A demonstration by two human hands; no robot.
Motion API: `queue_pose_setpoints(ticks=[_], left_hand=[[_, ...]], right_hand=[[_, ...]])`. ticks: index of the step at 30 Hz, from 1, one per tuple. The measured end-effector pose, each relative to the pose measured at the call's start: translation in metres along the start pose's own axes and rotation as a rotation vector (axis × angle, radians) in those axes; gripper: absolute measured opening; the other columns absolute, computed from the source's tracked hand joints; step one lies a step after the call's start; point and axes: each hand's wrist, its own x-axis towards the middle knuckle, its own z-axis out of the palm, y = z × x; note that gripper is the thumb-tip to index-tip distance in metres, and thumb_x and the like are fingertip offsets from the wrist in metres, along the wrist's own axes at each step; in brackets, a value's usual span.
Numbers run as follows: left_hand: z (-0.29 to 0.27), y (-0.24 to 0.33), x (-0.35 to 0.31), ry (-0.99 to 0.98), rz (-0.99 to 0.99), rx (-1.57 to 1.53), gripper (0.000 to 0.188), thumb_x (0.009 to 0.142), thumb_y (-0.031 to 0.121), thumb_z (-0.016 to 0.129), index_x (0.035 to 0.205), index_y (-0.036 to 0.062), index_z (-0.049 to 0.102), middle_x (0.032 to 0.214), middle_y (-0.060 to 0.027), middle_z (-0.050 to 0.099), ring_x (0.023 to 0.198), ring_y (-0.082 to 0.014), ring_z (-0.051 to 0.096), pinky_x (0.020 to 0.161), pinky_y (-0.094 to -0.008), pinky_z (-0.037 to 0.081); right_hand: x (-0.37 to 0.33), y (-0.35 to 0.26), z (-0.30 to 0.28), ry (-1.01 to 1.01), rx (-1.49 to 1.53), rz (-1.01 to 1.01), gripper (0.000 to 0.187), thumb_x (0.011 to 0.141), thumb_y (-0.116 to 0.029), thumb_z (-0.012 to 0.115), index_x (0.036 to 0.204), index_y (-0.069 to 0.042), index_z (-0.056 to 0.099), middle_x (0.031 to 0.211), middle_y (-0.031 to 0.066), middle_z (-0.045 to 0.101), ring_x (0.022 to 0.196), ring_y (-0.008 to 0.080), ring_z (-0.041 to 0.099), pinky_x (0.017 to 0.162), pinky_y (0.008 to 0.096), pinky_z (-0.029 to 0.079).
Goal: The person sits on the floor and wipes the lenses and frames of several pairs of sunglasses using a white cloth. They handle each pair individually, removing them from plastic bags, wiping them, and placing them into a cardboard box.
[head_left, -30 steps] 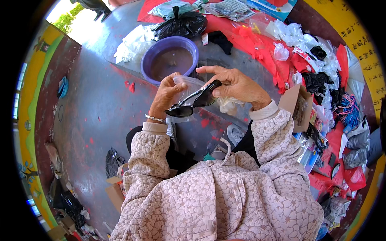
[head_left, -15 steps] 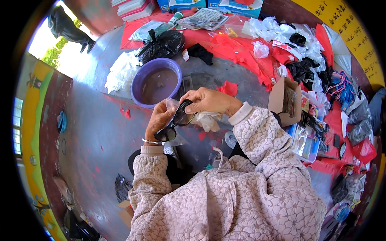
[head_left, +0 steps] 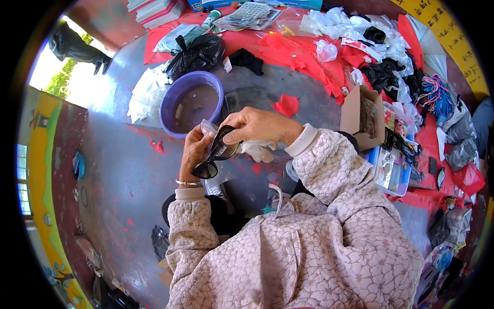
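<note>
A pair of black sunglasses (head_left: 216,154) is held tilted between both hands, just in front of my chest. My left hand (head_left: 194,150), with a bangle on the wrist, grips the lower lens end together with a clear plastic sleeve (head_left: 208,127). My right hand (head_left: 260,126) pinches the upper end of the frame and also holds a crumpled white cloth (head_left: 259,151). A purple basin (head_left: 170,110) with murky water stands on the grey floor just beyond the hands.
A black plastic bag (head_left: 195,54) and white bags (head_left: 145,95) lie behind the basin. An open cardboard box (head_left: 355,116) stands to the right beside a clear plastic box (head_left: 392,170). Red cloth (head_left: 303,54) strewn with bags and small goods covers the far side.
The sunglasses have turned from nearly level to steeply tilted, and my hands have drawn closer together. The view has shifted, so the basin sits lower and further left of centre.
</note>
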Motion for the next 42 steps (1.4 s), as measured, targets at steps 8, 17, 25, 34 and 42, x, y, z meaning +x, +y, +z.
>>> queue_pose_setpoints(ticks=[8,17,25,34,42], left_hand=[[-0.010,-0.007,0.006,0.001,0.028,0.174,0.025,0.081,0.021,0.069,0.095,0.0024,0.058,0.086,-0.0041,0.064,0.071,-0.0104,0.063,0.063,-0.0245,0.053],[-0.022,-0.009,0.006,0.076,-0.027,0.297,0.021,0.084,0.021,0.065,0.092,0.0028,0.058,0.078,0.0036,0.058,0.063,-0.0023,0.051,0.054,-0.0174,0.040],[-0.012,-0.003,0.006,-0.024,0.004,0.321,0.012,0.083,0.014,0.065,0.088,0.0055,0.057,0.075,0.0048,0.053,0.063,-0.0033,0.046,0.053,-0.0187,0.035],[-0.007,0.020,-0.015,-0.067,-0.071,0.497,0.032,0.077,0.013,0.068,0.104,-0.0023,0.059,0.079,-0.0024,0.060,0.066,-0.0070,0.054,0.056,-0.0214,0.044],[-0.010,0.032,-0.017,0.060,-0.151,0.173,0.037,0.091,0.027,0.053,0.118,0.0030,0.054,0.101,-0.0072,0.060,0.092,-0.0138,0.056,0.073,-0.0259,0.048]], right_hand=[[-0.002,-0.003,-0.001,0.052,0.055,0.145,0.031,0.082,-0.023,0.065,0.100,0.003,0.065,0.103,0.0082,0.059,0.088,0.0144,0.056,0.080,0.0272,0.044],[0.003,0.000,0.001,0.115,-0.049,-0.013,0.024,0.080,-0.018,0.065,0.094,0.002,0.066,0.095,0.0055,0.060,0.084,0.0123,0.056,0.076,0.0262,0.044],[0.007,0.008,0.003,0.075,0.329,0.132,0.025,0.084,-0.019,0.063,0.093,0.003,0.065,0.080,0.0079,0.066,0.063,0.0116,0.060,0.057,0.0252,0.049],[0.001,0.000,-0.041,0.259,0.926,0.226,0.029,0.082,-0.018,0.067,0.099,0.003,0.059,0.085,0.0191,0.065,0.073,0.0270,0.066,0.065,0.0383,0.056],[-0.004,0.000,-0.058,0.369,1.033,0.072,0.031,0.083,-0.023,0.065,0.102,0.001,0.058,0.088,0.0213,0.064,0.077,0.0313,0.065,0.067,0.0437,0.055]])
